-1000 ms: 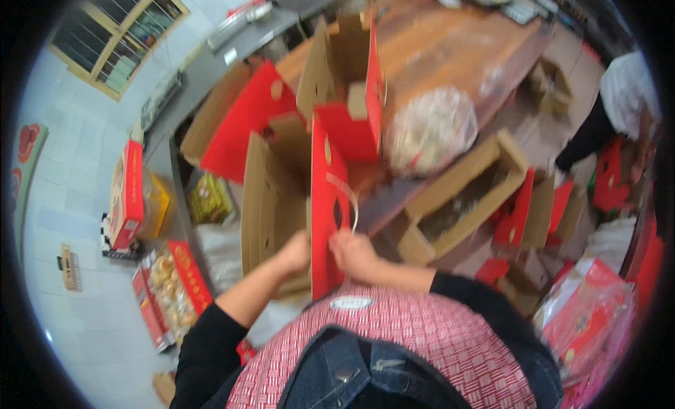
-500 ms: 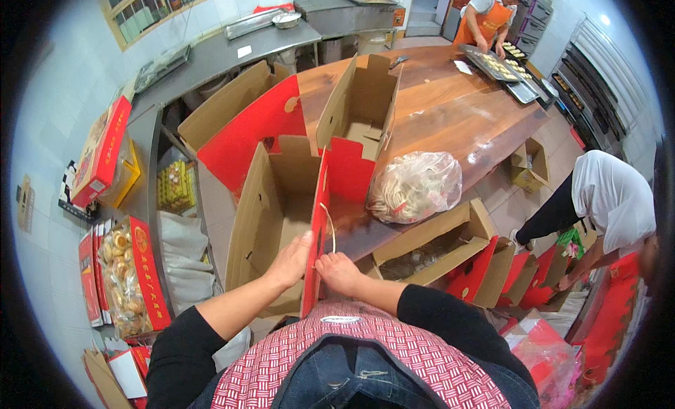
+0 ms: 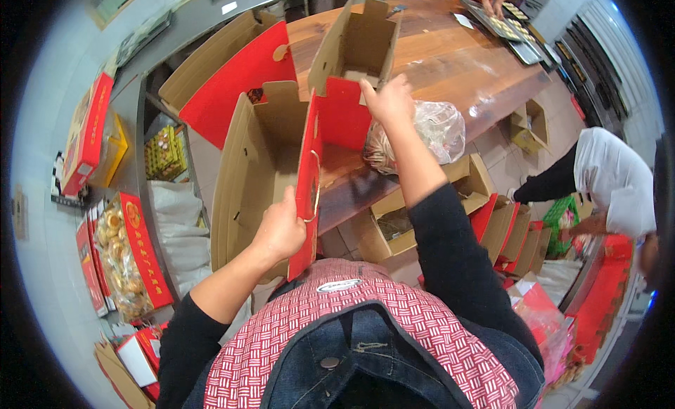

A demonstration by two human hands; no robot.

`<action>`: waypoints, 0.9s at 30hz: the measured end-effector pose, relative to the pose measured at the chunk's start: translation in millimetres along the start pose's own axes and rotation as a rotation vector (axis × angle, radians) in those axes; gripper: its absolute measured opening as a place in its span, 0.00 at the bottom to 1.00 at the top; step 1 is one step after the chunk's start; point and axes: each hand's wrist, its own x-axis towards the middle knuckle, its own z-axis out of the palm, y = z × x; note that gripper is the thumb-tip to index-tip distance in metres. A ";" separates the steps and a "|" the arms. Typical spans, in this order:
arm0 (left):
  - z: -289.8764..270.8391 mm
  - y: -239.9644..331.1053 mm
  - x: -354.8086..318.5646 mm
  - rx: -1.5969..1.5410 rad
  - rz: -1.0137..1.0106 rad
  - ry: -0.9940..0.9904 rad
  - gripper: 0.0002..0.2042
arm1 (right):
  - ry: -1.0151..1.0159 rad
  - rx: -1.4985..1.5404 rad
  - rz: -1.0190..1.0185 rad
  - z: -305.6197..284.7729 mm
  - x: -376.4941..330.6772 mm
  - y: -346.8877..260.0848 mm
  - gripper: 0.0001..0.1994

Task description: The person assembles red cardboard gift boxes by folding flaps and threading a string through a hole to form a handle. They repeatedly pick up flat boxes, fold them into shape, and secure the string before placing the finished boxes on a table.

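Observation:
A tall red cardboard box (image 3: 235, 177) with a bare brown inside stands open in front of me. My left hand (image 3: 281, 226) grips the near end of its red right wall. A thin pale cord handle (image 3: 313, 191) loops out of that wall's outer face. My right hand (image 3: 391, 99) reaches forward, thumb apart from the fingers, over the near edge of a second open box (image 3: 358, 47); whether it touches the rim I cannot tell. Below that wrist a clear plastic bag (image 3: 439, 131) full of pale cords lies on the wooden table (image 3: 450, 64).
Another red box (image 3: 242, 85) stands at the far left. An open brown carton (image 3: 383, 244) and a row of red boxes (image 3: 513, 233) are at my right, near a bending co-worker (image 3: 608, 177). Another person handles trays (image 3: 499, 22) at the far end. Bagged pastries (image 3: 119, 261) sit left.
My right hand has left the cord and moved forward to the second box. My left hand has shifted slightly down the red wall. The view has tipped downward.

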 end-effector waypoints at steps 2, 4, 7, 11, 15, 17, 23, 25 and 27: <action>-4.2 -0.1 7.0 0.009 0.082 0.058 0.16 | -0.545 0.080 0.089 1.8 42.3 30.9 0.28; -16.9 8.0 9.5 -0.056 0.080 0.119 0.16 | -0.364 0.088 0.107 18.1 51.4 49.1 0.17; -27.3 14.7 35.0 -0.063 0.151 0.132 0.14 | -0.333 0.126 -0.006 23.4 60.0 97.5 0.12; -20.0 48.9 94.6 0.078 0.111 0.048 0.15 | -0.301 0.387 0.076 0.3 57.9 140.6 0.11; -24.5 107.2 158.0 0.212 0.096 0.001 0.14 | -0.140 1.020 0.362 -10.6 59.4 156.8 0.12; -34.8 133.5 189.1 0.272 0.164 -0.030 0.11 | -0.140 1.077 0.400 -23.9 75.6 162.5 0.12; -50.8 192.4 307.0 0.664 0.335 -0.024 0.11 | -0.096 0.953 0.353 -35.9 146.8 180.9 0.13; -48.1 196.7 330.1 0.727 0.370 -0.006 0.12 | -0.130 0.942 0.366 -24.7 158.4 182.7 0.14; -29.7 186.5 361.0 0.683 0.485 0.086 0.09 | -0.178 0.752 0.307 -9.8 172.2 193.1 0.12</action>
